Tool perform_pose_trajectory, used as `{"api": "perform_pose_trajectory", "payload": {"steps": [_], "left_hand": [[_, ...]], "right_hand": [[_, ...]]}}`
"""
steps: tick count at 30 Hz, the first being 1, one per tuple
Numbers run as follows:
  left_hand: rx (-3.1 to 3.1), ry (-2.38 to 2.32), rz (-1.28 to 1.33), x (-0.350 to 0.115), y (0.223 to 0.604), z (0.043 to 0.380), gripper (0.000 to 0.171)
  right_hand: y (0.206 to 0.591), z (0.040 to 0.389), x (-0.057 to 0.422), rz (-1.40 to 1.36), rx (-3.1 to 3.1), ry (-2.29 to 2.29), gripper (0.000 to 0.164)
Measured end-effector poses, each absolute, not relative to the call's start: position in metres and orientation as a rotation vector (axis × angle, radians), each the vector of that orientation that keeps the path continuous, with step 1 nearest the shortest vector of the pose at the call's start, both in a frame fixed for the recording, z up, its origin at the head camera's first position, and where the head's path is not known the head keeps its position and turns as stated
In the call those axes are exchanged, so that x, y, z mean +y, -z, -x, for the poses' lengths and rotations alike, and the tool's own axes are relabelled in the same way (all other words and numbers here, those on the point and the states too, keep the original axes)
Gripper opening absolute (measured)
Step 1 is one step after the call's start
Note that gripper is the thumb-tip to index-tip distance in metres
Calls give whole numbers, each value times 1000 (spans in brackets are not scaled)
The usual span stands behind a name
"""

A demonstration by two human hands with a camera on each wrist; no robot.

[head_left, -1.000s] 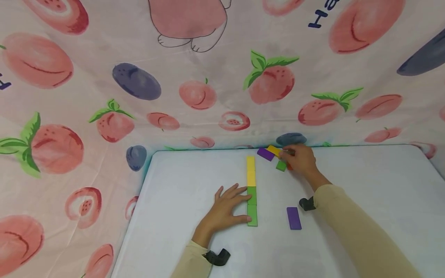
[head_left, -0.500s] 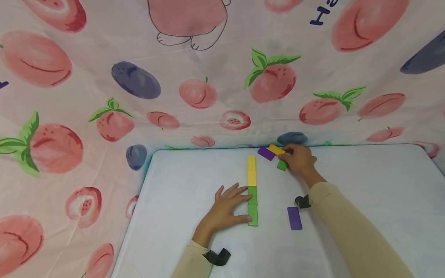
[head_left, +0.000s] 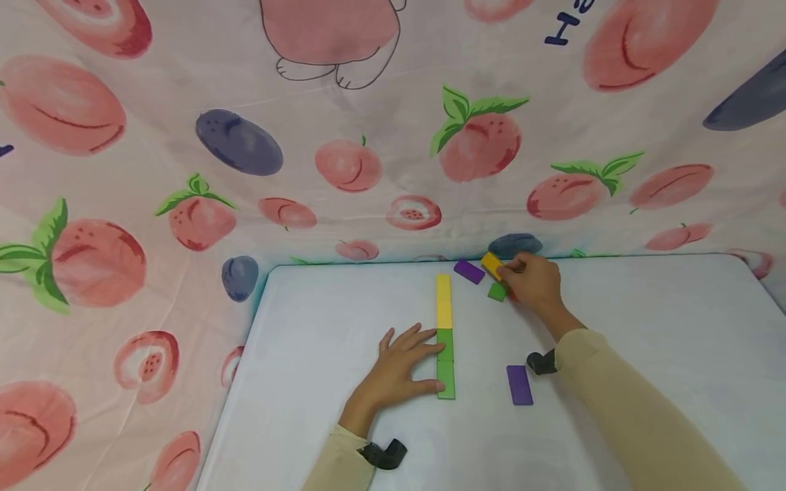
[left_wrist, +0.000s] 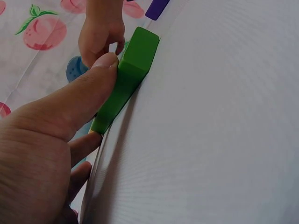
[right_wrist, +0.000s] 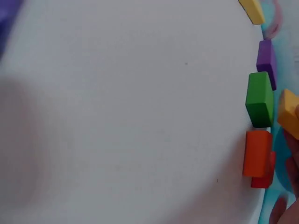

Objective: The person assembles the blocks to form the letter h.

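My left hand (head_left: pixel 396 372) rests beside a straight row of blocks, thumb and a finger touching its two green blocks (head_left: pixel 445 376). Two yellow blocks (head_left: pixel 443 300) continue that row away from me. In the left wrist view the thumb lies along the near green block (left_wrist: pixel 140 49). Near the board's far edge, my right hand (head_left: pixel 537 286) pinches another yellow block (head_left: pixel 490 264), which is tilted. Around it lie a purple block (head_left: pixel 469 271) and a loose green block (head_left: pixel 497 292). The right wrist view also shows an orange block (right_wrist: pixel 256 154) touching a red block (right_wrist: pixel 266 179).
A second purple block (head_left: pixel 519 385) lies on the white board (head_left: pixel 319 327), near the right wrist's black strap (head_left: pixel 543 363). Behind the board hangs a fruit-print cloth (head_left: pixel 295 143), close to its far edge.
The pinched yellow block has turned and shifted slightly right, away from the far purple block. My left hand has stayed on the row.
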State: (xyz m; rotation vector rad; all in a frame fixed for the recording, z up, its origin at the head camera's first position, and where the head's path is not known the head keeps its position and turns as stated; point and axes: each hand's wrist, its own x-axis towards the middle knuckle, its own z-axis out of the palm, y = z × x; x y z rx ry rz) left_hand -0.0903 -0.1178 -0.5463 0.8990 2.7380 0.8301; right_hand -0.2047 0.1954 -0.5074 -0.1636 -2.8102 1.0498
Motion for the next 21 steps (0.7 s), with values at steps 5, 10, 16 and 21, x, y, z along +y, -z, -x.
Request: {"api": "perform_pose_trajectory", "payload": {"steps": [5,10,16,21], "left_hand": [[2730,-826,-886,-117,545,91,68],[2737,-830,-890,-117,544,90,68],[2735,-837,-887,-117,545,90,68],[2742,-834,-892,-116,546,90,68]], "right_hand": [[502,196,200,184,-2696,-1159,25],[494,186,203,270,-2679,-1314,30],[489,170,211,249,-2740,-1633,46],[489,153,220,-28,-2794,-1771,65]]}}
